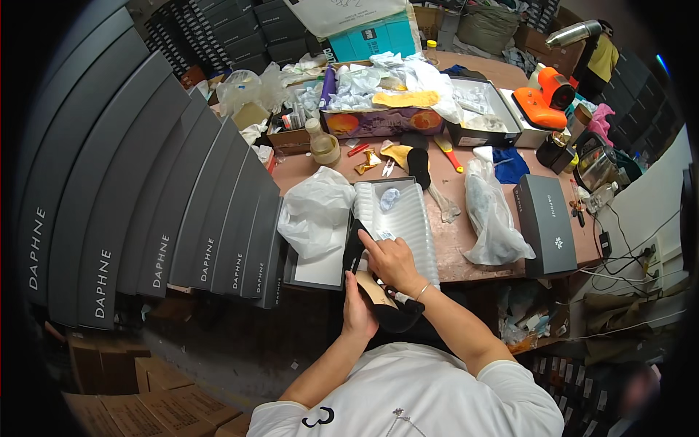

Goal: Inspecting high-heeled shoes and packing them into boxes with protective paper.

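A black shoe (400,317) with a beige insole is tilted in front of my body at the table's front edge. My left hand (358,313) is closed around its side from below. Across the upper part lies my right hand (395,264), its index finger stretched along the black upper and its other fingers curled against the shoe. Just beyond my hands is an open grey shoebox (314,272) with crumpled white tissue paper (317,211) in it. White ribbed foam wrap (413,218) lies beside the tissue. Parts of the shoe are hidden by my fingers.
Tall stacked grey shoeboxes (138,197) stand close on the left. At right on the pink table (466,264) are a tissue-wrapped bundle (489,211), a closed grey box (546,226) and an orange device (542,102). Glue jar (325,149) and paper-filled carton (378,124) sit behind.
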### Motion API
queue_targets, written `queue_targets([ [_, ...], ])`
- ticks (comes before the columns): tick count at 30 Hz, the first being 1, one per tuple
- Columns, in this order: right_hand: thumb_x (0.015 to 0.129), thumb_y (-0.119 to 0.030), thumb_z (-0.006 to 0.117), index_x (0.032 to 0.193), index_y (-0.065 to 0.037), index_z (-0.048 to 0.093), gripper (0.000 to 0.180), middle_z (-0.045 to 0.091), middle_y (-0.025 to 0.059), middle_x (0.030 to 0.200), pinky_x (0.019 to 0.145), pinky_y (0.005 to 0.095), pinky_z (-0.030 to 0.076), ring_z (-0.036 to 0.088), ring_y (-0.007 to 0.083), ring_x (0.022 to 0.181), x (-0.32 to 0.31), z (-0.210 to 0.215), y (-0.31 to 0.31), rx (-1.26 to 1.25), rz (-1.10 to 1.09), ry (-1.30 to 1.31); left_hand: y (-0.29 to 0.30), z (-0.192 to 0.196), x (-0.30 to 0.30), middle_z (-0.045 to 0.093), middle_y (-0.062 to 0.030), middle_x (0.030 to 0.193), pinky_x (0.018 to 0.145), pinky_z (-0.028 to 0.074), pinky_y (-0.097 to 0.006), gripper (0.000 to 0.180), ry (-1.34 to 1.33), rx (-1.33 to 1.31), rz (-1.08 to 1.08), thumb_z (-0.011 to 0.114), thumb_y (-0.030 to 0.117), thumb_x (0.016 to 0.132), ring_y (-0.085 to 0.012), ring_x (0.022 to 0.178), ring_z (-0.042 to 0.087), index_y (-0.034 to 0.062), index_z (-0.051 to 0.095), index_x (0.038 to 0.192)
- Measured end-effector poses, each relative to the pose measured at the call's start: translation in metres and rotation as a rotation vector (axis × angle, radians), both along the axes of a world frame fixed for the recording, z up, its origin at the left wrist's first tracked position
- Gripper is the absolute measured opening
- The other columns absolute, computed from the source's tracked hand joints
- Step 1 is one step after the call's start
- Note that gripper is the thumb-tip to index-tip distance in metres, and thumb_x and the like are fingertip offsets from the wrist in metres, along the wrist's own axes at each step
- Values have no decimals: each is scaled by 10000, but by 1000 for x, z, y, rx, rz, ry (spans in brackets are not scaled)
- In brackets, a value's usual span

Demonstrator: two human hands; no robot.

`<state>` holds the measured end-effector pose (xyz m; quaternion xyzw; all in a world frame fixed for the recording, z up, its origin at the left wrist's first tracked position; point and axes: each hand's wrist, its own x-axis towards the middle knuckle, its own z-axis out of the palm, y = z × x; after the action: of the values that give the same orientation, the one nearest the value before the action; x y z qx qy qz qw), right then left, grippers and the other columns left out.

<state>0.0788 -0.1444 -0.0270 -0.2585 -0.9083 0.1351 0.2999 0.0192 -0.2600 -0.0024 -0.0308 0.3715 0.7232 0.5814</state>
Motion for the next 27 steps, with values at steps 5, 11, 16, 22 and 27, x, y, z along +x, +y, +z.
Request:
queue_targets([
  [5, 665, -12, 687, 1140, -69, 561, 495, 602, 100, 766, 608, 395, 467, 594, 291, 697, 33, 19, 28, -45, -86, 104, 0, -14, -44, 572, -92, 757, 617, 498, -336, 569, 42, -62, 120, 339, 620, 952, -210, 685, 583, 88, 514, 1051],
  [11, 784, -115, 617, 988, -87, 594, 206, 625, 90, 840, 695, 382, 461, 603, 247, 775, -2, 34, 16, 83, 266, 55, 4, -5, -38, 584, -63, 978, 770, 485, -356, 619, 59, 91, 4, 298, 631, 958, -205, 869, 573, 86, 516, 1157],
  [16, 795, -164, 584, 816, -90, 582, 77, 601, 45, 760, 653, 327, 430, 606, 199, 734, -14, 6, 14, 201, 306, -223, -4, -3, -17, 514, -60, 1226, 911, 424, -357, 688, 198, 16, -65, 273, 637, 959, -193, 1061, 523, 82, 413, 1341],
  [22, 764, -158, 602, 756, -100, 543, 83, 541, 24, 691, 625, 328, 419, 567, 200, 678, -10, -9, 9, 217, 258, -164, -9, -43, -16, 518, -52, 1175, 876, 437, -355, 663, 239, 30, -44, 295, 633, 958, -185, 1007, 520, 101, 419, 1333],
  [27, 751, -148, 603, 761, -100, 552, 71, 536, 41, 700, 624, 339, 429, 566, 208, 695, 4, 6, 7, 206, 254, -97, -2, -31, -24, 564, -40, 985, 710, 474, -326, 629, 141, -38, 8, 276, 624, 965, -175, 811, 549, 106, 505, 1237],
])
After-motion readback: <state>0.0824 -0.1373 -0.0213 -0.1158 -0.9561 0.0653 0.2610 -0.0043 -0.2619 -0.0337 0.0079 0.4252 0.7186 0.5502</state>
